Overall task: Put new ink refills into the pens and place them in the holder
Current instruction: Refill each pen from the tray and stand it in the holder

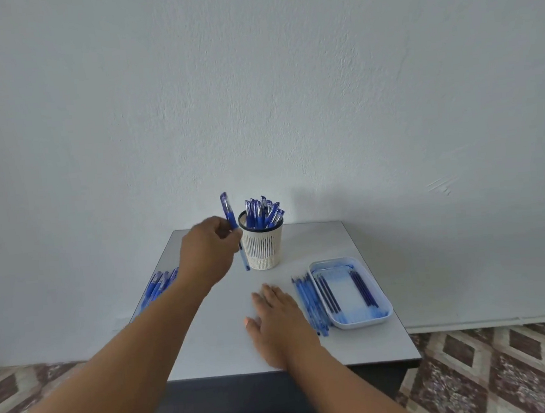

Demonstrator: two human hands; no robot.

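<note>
My left hand (206, 250) pinches a blue pen (230, 217) and holds it almost upright, just left of the cream slotted holder (263, 248). The holder stands at the back middle of the table and holds several blue pens (263, 213). My right hand (276, 318) rests flat on the table with its fingers straight, left of a row of blue refills (310, 303). A pale tray (383, 302) on the right holds several dark refills (364, 289). More blue pens (159, 286) lie at the table's left edge, partly hidden by my left arm.
The small grey table (223, 342) stands against a plain white wall (254, 92). Its front edge lies close to me, with a dark panel below. Patterned floor tiles (496, 374) show on both sides.
</note>
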